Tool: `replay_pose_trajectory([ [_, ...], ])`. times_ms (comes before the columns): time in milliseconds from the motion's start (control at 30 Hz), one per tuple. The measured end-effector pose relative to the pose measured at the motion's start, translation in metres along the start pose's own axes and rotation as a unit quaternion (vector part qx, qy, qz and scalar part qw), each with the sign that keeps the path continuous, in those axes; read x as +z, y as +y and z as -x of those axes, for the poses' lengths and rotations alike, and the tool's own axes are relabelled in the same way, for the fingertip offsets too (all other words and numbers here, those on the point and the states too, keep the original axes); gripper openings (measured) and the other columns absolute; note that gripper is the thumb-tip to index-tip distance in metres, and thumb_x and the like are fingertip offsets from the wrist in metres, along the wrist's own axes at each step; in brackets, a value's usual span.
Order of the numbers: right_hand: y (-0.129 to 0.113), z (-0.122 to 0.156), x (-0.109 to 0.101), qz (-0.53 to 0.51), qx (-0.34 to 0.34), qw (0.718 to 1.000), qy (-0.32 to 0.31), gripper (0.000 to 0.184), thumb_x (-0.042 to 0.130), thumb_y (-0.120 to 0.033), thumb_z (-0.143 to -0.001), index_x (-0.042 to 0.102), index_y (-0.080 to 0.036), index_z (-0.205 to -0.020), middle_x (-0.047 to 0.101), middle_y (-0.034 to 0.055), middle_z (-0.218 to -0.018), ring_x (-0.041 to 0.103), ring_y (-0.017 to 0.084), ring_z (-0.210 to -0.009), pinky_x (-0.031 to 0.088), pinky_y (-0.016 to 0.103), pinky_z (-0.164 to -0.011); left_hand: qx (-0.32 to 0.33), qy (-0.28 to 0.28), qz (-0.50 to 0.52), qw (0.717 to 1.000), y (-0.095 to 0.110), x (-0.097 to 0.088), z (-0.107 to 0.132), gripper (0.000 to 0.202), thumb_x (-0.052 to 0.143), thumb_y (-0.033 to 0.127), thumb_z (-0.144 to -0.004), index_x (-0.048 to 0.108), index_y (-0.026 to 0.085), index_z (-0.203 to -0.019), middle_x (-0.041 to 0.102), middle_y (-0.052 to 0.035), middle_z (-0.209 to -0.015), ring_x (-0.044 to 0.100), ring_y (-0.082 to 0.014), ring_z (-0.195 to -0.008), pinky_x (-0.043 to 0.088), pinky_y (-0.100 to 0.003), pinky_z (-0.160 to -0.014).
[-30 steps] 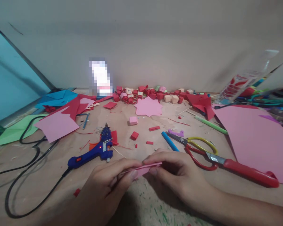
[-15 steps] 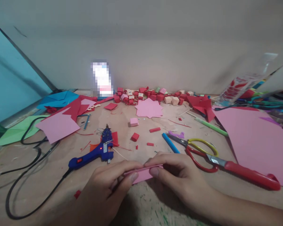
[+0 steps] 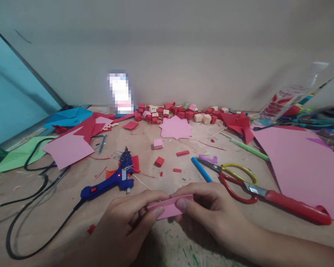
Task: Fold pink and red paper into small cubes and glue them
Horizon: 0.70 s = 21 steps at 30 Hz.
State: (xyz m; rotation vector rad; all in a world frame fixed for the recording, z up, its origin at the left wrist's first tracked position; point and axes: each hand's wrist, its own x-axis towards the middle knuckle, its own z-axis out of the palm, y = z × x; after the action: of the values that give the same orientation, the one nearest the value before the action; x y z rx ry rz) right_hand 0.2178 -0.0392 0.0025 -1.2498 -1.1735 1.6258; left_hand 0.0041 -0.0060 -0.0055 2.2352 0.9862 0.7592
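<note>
Both hands pinch a small folded pink paper strip (image 3: 169, 208) low over the wooden table (image 3: 58, 207), near its front edge. My left hand (image 3: 128, 226) grips the strip's left end between thumb and forefinger. Its right end is held the same way by my right hand (image 3: 208, 211). A blue glue gun (image 3: 108, 181) lies just left of the hands, its red light on. Yellow-handled scissors (image 3: 228, 170) and a red-handled cutter (image 3: 281, 202) lie just to the right.
A black cable (image 3: 30, 211) loops at the left. Pink sheets (image 3: 300, 167) lie right and left, with a pink star (image 3: 175, 128) mid-table. Small red and pink paper cubes (image 3: 180, 111) line the wall. A plastic bottle (image 3: 289, 94) and pens stand at the far right.
The pink strip has tilted up slightly between the fingertips, showing more of its face. The hands have barely shifted, and the table items have not moved.
</note>
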Motion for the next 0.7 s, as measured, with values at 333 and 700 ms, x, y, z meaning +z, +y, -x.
replay_pose_trajectory([
  [333,-0.0002,0.0008,-0.0005,0.050,-0.020,0.998,0.012,0.037,0.069,-0.050,-0.089,0.079,-0.015,-0.088,0.068,0.0062,-0.068,0.054,0.013,-0.056,0.041,0.025,-0.050,-0.006,-0.002,0.009,1.000,0.0015,-0.0004,0.0002,0.020,0.055,0.023,-0.097,0.073,0.028,-0.107,0.082,0.0040,-0.098,0.079,-0.0138,-0.084,0.058,-0.014,-0.067],
  [700,0.0013,0.0008,0.0000,-0.006,-0.002,1.000,0.000,0.040,0.072,-0.054,-0.087,0.078,-0.014,-0.090,0.059,-0.0004,-0.056,0.044,0.008,-0.043,0.033,0.021,-0.041,-0.005,0.002,-0.018,1.000,0.0000,-0.0017,0.0018,0.022,0.055,0.025,-0.097,0.073,0.027,-0.109,0.083,0.0005,-0.096,0.077,-0.0153,-0.071,0.054,-0.016,-0.051],
])
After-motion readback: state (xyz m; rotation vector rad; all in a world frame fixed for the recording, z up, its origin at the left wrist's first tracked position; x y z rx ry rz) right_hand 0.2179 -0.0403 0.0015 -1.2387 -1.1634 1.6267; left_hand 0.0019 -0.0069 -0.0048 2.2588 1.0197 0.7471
